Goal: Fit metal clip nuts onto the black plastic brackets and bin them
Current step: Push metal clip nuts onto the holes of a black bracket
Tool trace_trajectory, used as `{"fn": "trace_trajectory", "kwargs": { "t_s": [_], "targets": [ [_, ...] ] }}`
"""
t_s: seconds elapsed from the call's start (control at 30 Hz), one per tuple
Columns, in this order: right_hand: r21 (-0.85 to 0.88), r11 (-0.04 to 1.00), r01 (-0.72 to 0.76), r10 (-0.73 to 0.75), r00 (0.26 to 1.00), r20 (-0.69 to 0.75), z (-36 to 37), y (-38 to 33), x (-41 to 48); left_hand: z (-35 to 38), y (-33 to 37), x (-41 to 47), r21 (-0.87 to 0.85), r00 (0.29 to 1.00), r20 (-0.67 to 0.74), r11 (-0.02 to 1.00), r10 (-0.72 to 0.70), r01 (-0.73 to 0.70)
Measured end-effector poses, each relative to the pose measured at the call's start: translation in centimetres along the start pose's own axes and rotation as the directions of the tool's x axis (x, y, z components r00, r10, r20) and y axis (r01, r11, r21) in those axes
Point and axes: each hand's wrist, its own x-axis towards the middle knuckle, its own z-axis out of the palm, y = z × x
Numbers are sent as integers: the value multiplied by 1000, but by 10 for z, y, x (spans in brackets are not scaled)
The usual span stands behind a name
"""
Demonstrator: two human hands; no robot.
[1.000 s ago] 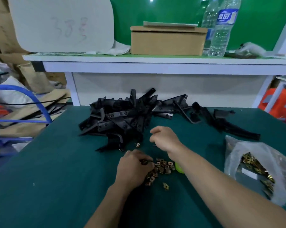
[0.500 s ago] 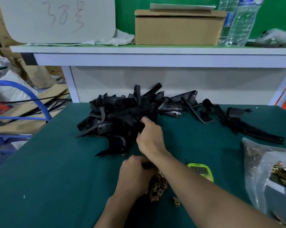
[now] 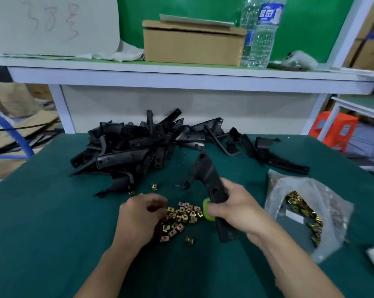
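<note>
Matt black plastic brackets (image 3: 126, 157), shiny brass-toned metal clip nuts (image 3: 179, 218), crinkled clear plastic bag (image 3: 306, 214), matt green table (image 3: 42, 222) covering, plain brown cardboard box (image 3: 192, 45)

Green table (image 3: 42, 233) bears bracket pile (image 3: 126, 155), loose clip nuts (image 3: 181, 218), nut bag (image 3: 332, 211).

two hands show, the left hand (image 3: 142, 216) and the right hand (image 3: 240, 209). one black bracket (image 3: 209, 175) sits apart from a heap of brackets (image 3: 128, 151) too tangled to count. the loose clip nuts (image 3: 181, 216) number roughly two dozen, and more fill one plastic bag (image 3: 306, 211). the shelf (image 3: 181, 78) carries two water bottles (image 3: 264, 33) and one cardboard box (image 3: 192, 46).
</note>
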Motion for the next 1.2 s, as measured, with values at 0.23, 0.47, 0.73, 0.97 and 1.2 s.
{"fn": "trace_trajectory", "kwargs": {
  "t_s": [0.23, 0.47, 0.73, 0.97, 1.2],
  "targets": [
    [-634, 773, 13, 67, 993, 102, -12, 25, -43, 1, -1, -9, -56, 999, -48, 998, -16, 14],
    [-754, 638, 155, 22, 975, 219, 29, 32, -37, 3, -3, -10, -107, 995, -99, 994, -27, 16],
    [-790, 611, 41, -203, 973, -106, 57, 42, -1, -2, -5, -5, -114, 988, -153, 993, -1, -17],
    [-635, 771, 46, -296, 909, -293, 51, 54, 13, 5, -1, -8, 3, 988, -132, 997, 78, -78],
    [-672, 739, 39, -277, 928, -251, 51, 60, 11, 3, -4, -10, -111, 983, -178, 994, -31, 11]
  ]
}}
